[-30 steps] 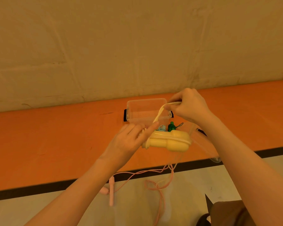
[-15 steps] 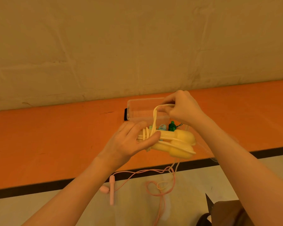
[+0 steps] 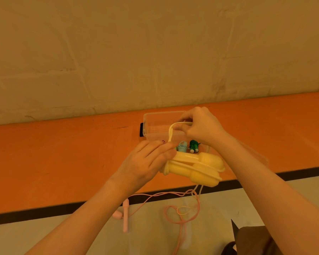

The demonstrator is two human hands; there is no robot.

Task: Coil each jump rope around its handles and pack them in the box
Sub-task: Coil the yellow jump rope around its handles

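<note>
the left hand (image 3: 147,162) grips the narrow end of the paired yellow handles (image 3: 195,167), held just above the orange bench (image 3: 63,162), with a few turns of yellow cord (image 3: 170,134) already around them. the right hand (image 3: 201,127) pinches that cord, raised over the clear box (image 3: 155,126). some yellow slack dangles below. a blue coil (image 3: 181,146) and a green coil (image 3: 193,145) look finished, beside the box. the pink rope (image 3: 182,208) lies loose on the floor, unwound; nothing seems packed.
</note>
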